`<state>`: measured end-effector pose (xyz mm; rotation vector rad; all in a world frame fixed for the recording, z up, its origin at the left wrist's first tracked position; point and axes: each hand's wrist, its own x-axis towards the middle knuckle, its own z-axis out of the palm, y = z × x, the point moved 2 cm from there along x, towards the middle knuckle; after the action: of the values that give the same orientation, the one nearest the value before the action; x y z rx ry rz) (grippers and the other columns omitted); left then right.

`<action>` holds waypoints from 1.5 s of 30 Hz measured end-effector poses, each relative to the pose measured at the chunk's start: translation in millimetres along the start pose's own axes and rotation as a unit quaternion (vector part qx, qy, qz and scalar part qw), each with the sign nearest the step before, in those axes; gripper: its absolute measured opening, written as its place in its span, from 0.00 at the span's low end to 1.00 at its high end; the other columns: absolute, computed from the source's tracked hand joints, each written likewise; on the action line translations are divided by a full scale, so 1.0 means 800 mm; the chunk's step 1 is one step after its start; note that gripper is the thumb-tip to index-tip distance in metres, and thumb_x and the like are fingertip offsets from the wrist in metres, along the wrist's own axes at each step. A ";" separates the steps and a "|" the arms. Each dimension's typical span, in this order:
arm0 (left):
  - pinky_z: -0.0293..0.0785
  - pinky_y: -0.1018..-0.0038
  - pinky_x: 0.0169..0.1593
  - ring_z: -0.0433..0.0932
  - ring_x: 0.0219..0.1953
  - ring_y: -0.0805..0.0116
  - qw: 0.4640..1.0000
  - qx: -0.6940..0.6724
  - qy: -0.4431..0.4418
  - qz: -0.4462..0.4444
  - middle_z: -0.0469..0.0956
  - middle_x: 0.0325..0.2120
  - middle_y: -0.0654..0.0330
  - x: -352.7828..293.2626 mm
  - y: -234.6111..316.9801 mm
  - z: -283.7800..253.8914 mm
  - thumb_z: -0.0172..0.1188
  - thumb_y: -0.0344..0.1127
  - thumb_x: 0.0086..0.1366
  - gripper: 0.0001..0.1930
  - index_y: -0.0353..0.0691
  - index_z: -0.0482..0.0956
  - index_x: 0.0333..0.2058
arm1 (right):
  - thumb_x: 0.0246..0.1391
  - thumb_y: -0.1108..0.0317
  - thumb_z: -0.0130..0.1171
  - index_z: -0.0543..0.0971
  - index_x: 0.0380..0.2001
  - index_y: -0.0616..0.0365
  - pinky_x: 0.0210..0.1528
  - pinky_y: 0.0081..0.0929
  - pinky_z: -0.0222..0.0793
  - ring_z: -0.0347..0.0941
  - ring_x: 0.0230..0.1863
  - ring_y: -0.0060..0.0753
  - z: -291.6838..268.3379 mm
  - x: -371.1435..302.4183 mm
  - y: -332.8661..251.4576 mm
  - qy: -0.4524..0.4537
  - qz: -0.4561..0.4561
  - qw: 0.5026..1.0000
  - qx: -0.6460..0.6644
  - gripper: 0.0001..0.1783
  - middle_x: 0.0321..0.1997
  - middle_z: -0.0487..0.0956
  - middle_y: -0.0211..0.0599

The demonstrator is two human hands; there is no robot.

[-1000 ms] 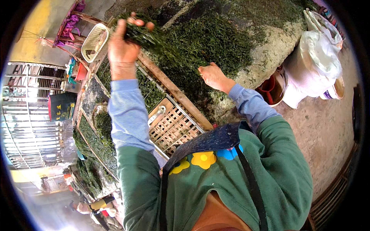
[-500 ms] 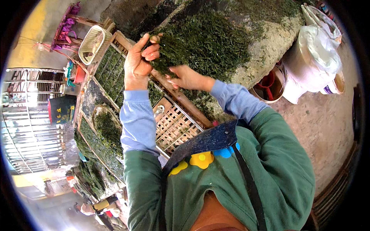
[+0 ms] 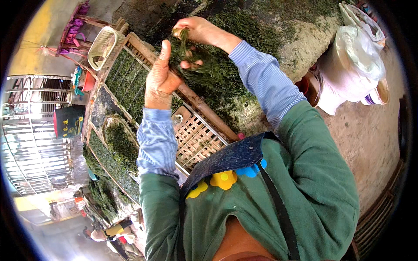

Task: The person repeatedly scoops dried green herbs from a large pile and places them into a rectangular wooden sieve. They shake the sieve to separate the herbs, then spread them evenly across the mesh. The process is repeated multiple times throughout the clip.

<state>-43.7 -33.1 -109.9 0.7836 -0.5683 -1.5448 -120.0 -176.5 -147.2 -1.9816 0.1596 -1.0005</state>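
Dark green stringy strands, like seaweed, hang in a loose bunch between my two hands. My left hand supports the bunch from below, thumb pointing up and fingertips showing through the strands. My right hand, at the far side, has its fingers closed on the upper end of the bunch. Beneath and beyond both hands lies a big heap of the same green strands on a pale stone-like slab. Part of the held bunch blends into this heap, so its lower limit is hard to make out.
A wooden-framed rack with bars runs below my left forearm, a woven basket under it. On the left are a cream plastic basket and more green heaps. White sacks stand right. Another person is far off, lower left.
My right hand has moved from below the bunch up to its far upper end and now grips there. My left hand has dropped slightly, its thumb lifted away from the fingers.
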 end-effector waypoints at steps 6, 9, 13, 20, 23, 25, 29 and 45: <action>0.74 0.69 0.30 0.64 0.11 0.78 0.996 0.028 0.084 0.024 0.72 0.19 0.60 0.001 0.081 0.028 0.57 0.30 0.61 0.09 0.29 0.70 0.35 | 0.51 0.42 0.56 0.74 0.47 0.66 0.41 0.28 0.68 0.72 0.39 0.28 0.030 -0.087 0.031 0.017 0.158 0.987 -0.036 0.35 0.38 0.77 0.47; 0.69 0.73 0.32 0.60 0.12 0.80 0.999 0.011 0.001 0.040 0.71 0.20 0.62 -0.008 0.118 0.062 0.53 0.29 0.63 0.18 0.20 0.66 0.47 | 0.55 0.49 0.54 0.76 0.13 0.61 0.32 0.29 0.68 0.71 0.19 0.25 0.042 -0.108 0.059 -0.105 0.226 0.964 0.096 0.27 0.14 0.76 0.31; 0.67 0.75 0.35 0.58 0.13 0.81 0.991 0.001 -0.072 0.112 0.65 0.19 0.66 -0.032 0.157 0.074 0.49 0.29 0.65 0.22 0.18 0.60 0.52 | 0.57 0.59 0.52 0.76 0.21 0.64 0.28 0.30 0.69 0.73 0.20 0.28 0.052 -0.156 0.117 -0.092 0.237 0.967 -0.008 0.19 0.18 0.77 0.34; 0.71 0.81 0.28 0.72 0.28 0.74 0.989 0.132 0.064 -0.017 0.75 0.36 0.52 -0.008 0.023 -0.015 0.52 0.49 0.64 0.27 0.36 0.64 0.53 | 0.45 0.66 0.57 0.77 0.26 0.62 0.25 0.37 0.72 0.76 0.20 0.39 -0.016 -0.127 0.084 0.055 0.073 0.938 -0.336 0.09 0.17 0.76 0.42; 0.75 0.62 0.43 0.71 0.47 0.64 0.958 0.121 0.254 -0.060 0.70 0.50 0.47 -0.003 -0.050 0.002 0.51 0.58 0.61 0.33 0.40 0.60 0.56 | 0.45 0.67 0.56 0.76 0.21 0.59 0.23 0.39 0.71 0.76 0.20 0.39 -0.021 -0.075 -0.059 -0.176 0.136 0.917 -0.332 0.07 0.14 0.75 0.40; 0.66 0.53 0.55 0.66 0.56 0.51 0.980 0.095 0.175 0.001 0.65 0.54 0.47 0.020 -0.080 -0.011 0.57 0.61 0.56 0.41 0.38 0.57 0.59 | 0.44 0.68 0.55 0.73 0.16 0.59 0.22 0.37 0.71 0.76 0.21 0.38 0.010 -0.088 -0.073 -0.093 0.023 0.910 -0.404 0.09 0.14 0.74 0.41; 0.77 0.64 0.38 0.77 0.32 0.60 0.972 -0.023 0.211 -0.106 0.76 0.33 0.50 0.032 -0.079 -0.046 0.55 0.33 0.64 0.12 0.36 0.65 0.42 | 0.45 0.67 0.53 0.72 0.22 0.60 0.21 0.35 0.66 0.72 0.18 0.35 0.031 -0.157 -0.087 -0.067 -0.047 0.907 -0.412 0.07 0.16 0.72 0.37; 0.65 0.87 0.18 0.69 0.18 0.79 0.997 0.029 0.068 -0.028 0.76 0.28 0.56 -0.036 -0.116 0.003 0.61 0.46 0.59 0.26 0.30 0.70 0.47 | 0.49 0.37 0.55 0.74 0.45 0.59 0.42 0.20 0.66 0.70 0.41 0.16 0.073 -0.267 0.018 -0.110 0.247 0.845 0.461 0.35 0.40 0.78 0.27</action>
<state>-105.7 6.9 -173.5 0.9486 -0.4966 -1.5183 -218.3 -48.9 -300.1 -1.0519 0.0361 -0.3654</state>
